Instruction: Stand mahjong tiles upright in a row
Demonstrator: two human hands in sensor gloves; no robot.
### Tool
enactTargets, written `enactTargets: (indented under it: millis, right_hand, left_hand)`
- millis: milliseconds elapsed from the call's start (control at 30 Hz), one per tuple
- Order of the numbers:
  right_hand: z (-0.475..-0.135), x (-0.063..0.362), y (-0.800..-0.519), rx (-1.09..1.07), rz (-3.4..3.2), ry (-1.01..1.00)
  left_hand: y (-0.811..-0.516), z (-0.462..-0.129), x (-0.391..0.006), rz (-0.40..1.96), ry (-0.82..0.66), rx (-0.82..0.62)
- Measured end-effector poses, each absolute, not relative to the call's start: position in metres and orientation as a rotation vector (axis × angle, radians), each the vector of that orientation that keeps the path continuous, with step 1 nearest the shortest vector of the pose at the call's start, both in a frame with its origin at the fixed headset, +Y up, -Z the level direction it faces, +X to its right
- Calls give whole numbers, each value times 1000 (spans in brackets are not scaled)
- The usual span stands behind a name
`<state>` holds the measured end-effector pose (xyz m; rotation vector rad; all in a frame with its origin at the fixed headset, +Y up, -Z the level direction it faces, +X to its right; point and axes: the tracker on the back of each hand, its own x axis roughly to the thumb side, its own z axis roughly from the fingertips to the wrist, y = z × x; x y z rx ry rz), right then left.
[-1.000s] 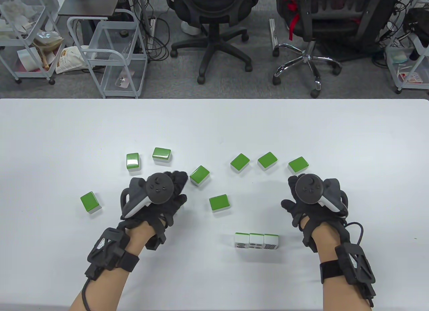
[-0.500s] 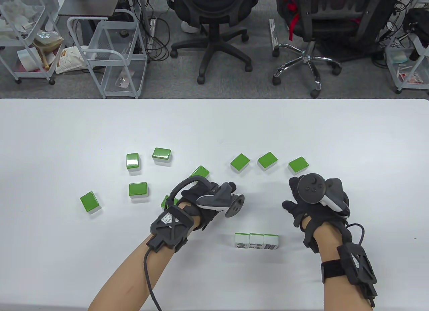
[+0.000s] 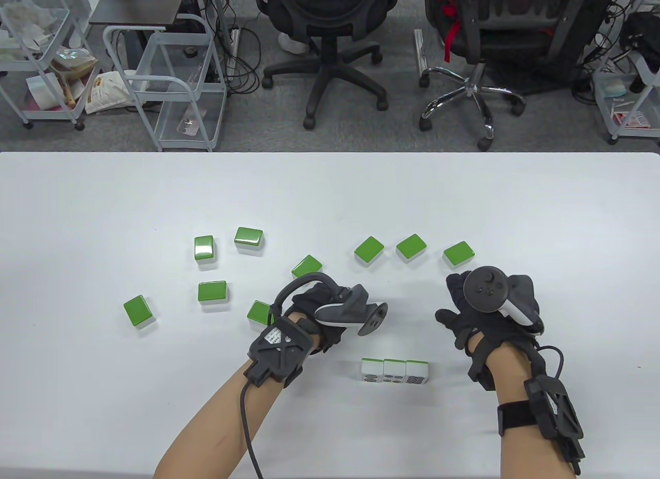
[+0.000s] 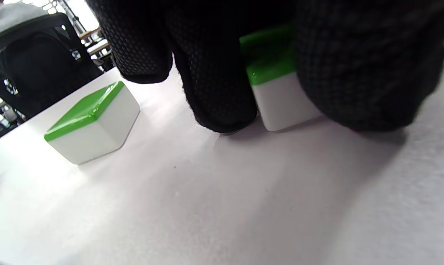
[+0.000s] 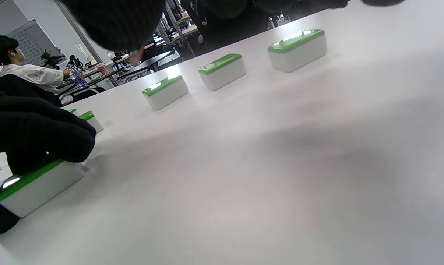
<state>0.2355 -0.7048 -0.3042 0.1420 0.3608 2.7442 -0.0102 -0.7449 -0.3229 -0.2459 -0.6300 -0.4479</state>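
Observation:
Three mahjong tiles (image 3: 394, 370) stand upright in a row near the front, faces toward me. Several more tiles lie flat, green backs up, across the table's middle. My left hand (image 3: 322, 319) is turned on its side over one flat tile, which it hides in the table view. In the left wrist view the fingers (image 4: 214, 92) and thumb pinch this tile (image 4: 281, 99), which lies on the table. The tile also shows in the right wrist view (image 5: 34, 187). My right hand (image 3: 477, 314) rests palm down to the right, holding nothing.
Flat tiles lie at the left (image 3: 139, 310), (image 3: 212, 292), (image 3: 259, 312), (image 3: 204, 249), (image 3: 249, 237), one beyond my left hand (image 3: 307, 266), and three beyond my right hand (image 3: 369, 250), (image 3: 411, 247), (image 3: 458, 254). Office chairs and wire carts stand past the table's far edge.
My left hand has moved right from the left group, uncovering two flat tiles, turned on its side and closed around the middle tile. My right hand has barely moved.

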Motion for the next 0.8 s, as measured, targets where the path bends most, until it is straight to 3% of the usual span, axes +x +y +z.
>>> enactTargets:
  millis: [133,333,500,800]
  right_hand:
    - [-305,238,-704,143,2727,349]
    - [-303,244,-704,127,2678,346]
    - [-303,248,-703,116,2636,336]
    - [-301,253,-703,103,2588,350]
  left_hand:
    - [-740,-322,-15,-407,-633,-299]
    - [-722,-305,-33,-119,-643,-596]
    - [-731,-285,-34,-53,-671,-759]
    - [-736,-285,-37,130,-583,-685]
